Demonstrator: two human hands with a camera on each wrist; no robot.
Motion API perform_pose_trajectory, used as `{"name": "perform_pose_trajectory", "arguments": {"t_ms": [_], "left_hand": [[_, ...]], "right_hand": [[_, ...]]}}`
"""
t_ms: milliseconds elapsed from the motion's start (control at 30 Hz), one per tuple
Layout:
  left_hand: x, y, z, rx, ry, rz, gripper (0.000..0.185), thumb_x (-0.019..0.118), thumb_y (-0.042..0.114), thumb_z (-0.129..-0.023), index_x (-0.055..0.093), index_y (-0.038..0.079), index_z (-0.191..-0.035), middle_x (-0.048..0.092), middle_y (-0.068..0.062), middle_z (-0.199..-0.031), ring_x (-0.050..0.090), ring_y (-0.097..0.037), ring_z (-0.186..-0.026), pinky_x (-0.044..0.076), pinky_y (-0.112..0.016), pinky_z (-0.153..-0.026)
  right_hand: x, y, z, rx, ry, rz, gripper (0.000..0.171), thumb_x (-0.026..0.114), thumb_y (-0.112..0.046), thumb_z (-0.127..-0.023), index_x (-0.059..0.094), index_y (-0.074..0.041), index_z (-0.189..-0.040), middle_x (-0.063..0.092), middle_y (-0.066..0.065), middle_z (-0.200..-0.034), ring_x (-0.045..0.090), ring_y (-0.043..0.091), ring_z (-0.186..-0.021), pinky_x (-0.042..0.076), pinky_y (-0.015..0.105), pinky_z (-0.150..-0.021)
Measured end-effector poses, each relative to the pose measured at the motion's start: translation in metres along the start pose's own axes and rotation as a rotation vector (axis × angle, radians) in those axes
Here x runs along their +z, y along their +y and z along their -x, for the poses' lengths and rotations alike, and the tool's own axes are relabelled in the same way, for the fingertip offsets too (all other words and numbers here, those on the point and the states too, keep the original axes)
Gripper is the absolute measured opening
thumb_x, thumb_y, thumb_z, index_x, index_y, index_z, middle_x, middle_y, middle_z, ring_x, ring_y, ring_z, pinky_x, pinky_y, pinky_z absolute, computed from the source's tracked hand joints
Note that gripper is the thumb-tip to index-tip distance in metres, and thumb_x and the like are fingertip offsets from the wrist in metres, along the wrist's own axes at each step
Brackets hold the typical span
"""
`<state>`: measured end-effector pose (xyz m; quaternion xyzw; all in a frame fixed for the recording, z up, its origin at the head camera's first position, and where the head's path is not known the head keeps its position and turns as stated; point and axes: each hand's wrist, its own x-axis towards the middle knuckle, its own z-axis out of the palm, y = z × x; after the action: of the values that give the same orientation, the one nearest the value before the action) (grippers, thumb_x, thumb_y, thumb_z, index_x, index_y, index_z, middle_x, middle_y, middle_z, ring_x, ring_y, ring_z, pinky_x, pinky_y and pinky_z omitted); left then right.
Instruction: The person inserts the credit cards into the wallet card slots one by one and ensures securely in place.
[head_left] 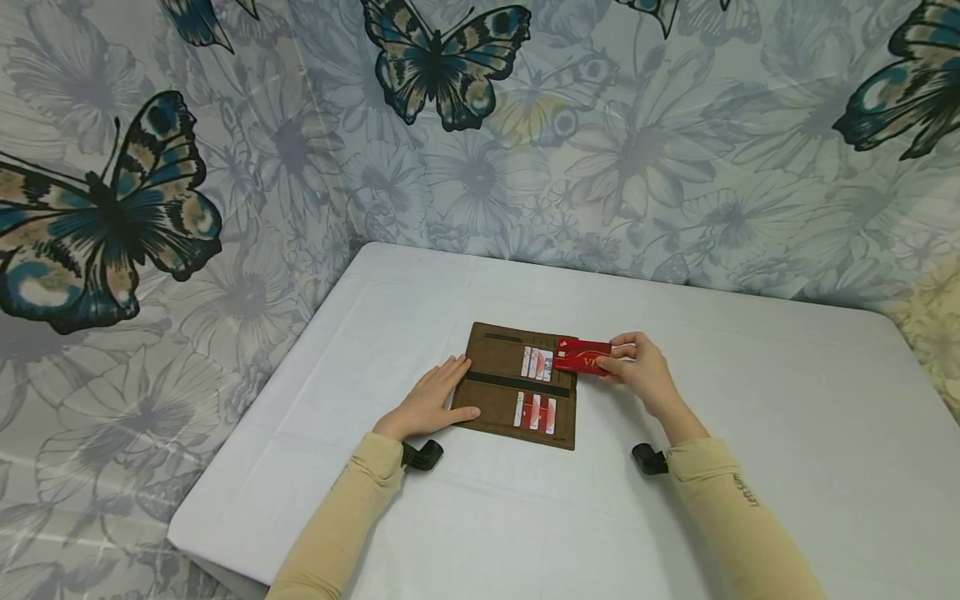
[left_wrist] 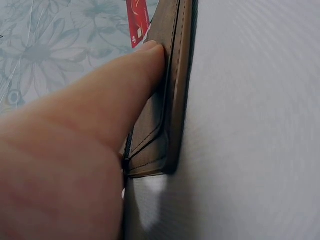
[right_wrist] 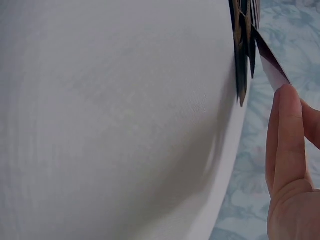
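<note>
An unfolded brown wallet [head_left: 495, 408] lies flat on the table, with a dark band across its middle. My left hand [head_left: 429, 402] rests on its left edge, fingers straight; the left wrist view shows the thumb [left_wrist: 145, 60] pressing on the leather beside a stitched edge. Between thumb and fingers, my right hand [head_left: 647, 373] pinches the right end of a red card [head_left: 581, 357]. The card's left end overlaps the wallet's upper right slots. Seen from the right wrist, the card [right_wrist: 272, 67] slants from the fingertips up to the wallet's edge [right_wrist: 241, 75].
Several pale and red cards [head_left: 537, 364] show in the upper slots, and several more [head_left: 535, 412] in the lower ones. A white cloth covers the table [head_left: 750, 375]. Behind it hangs a flower and butterfly backdrop [head_left: 480, 192]. Black wrist mounts [head_left: 423, 455] sit at both cuffs.
</note>
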<state>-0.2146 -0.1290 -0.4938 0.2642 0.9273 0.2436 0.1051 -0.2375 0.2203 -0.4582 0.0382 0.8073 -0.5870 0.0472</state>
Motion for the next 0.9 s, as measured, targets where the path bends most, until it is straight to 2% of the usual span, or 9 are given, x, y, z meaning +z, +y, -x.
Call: {"name": "perform_pose_trajectory", "arguments": {"t_ms": [167,333,433,567,767,900], "left_hand": [[-0.001,0.000,0.001,-0.002,-0.002,-0.004,0.085,0.053,0.052,-0.089,0.012,0.009,-0.149,0.007,-0.006,-0.154,0.002,-0.019,-0.139,0.003,-0.038,-0.111],[-0.001,0.001,0.002,0.005,0.005,-0.006,0.085,0.053,0.051,-0.089,0.012,0.008,-0.149,0.007,-0.006,-0.154,0.002,-0.019,-0.139,0.003,-0.038,-0.111],[-0.001,0.000,0.001,0.007,0.009,-0.009,0.085,0.053,0.051,-0.089,0.012,0.008,-0.149,0.008,-0.006,-0.154,0.002,-0.019,-0.139,0.004,-0.038,-0.111],[0.000,0.000,0.001,0.004,0.006,-0.011,0.085,0.053,0.052,-0.089,0.012,0.008,-0.149,0.007,-0.006,-0.154,0.002,-0.018,-0.139,0.004,-0.038,-0.111],[0.001,-0.001,0.000,0.001,0.002,-0.010,0.085,0.052,0.053,-0.089,0.011,0.009,-0.150,0.007,-0.006,-0.154,0.001,-0.018,-0.139,0.003,-0.037,-0.111],[0.001,-0.002,0.001,0.009,0.011,-0.010,0.085,0.053,0.052,-0.089,0.012,0.008,-0.149,0.008,-0.007,-0.154,0.002,-0.019,-0.140,0.003,-0.038,-0.111]], "right_hand": [[0.003,0.000,0.000,-0.005,0.043,0.065,0.040,0.065,-0.002,-0.085,0.041,0.006,-0.115,0.056,0.018,-0.095,0.061,0.011,-0.070,0.055,0.033,-0.064],[0.006,-0.002,0.004,-0.034,0.075,0.152,0.034,0.066,-0.002,-0.083,0.043,0.005,-0.107,0.055,0.017,-0.090,0.063,0.014,-0.062,0.055,0.034,-0.059],[0.006,-0.003,0.006,-0.048,0.071,0.172,0.033,0.065,-0.002,-0.083,0.042,0.006,-0.105,0.055,0.019,-0.087,0.064,0.017,-0.058,0.055,0.036,-0.057],[0.007,-0.002,0.007,-0.050,0.060,0.179,0.035,0.066,-0.004,-0.083,0.041,0.006,-0.105,0.056,0.020,-0.085,0.064,0.019,-0.057,0.055,0.032,-0.054],[0.006,0.006,0.004,0.012,0.027,0.177,0.038,0.066,-0.009,-0.083,0.042,0.006,-0.108,0.060,0.022,-0.092,0.064,0.018,-0.065,0.052,0.021,-0.053],[0.006,0.008,0.004,0.063,0.016,0.148,0.041,0.067,-0.010,-0.084,0.041,0.006,-0.111,0.060,0.023,-0.098,0.063,0.017,-0.068,0.052,0.020,-0.056]]}}
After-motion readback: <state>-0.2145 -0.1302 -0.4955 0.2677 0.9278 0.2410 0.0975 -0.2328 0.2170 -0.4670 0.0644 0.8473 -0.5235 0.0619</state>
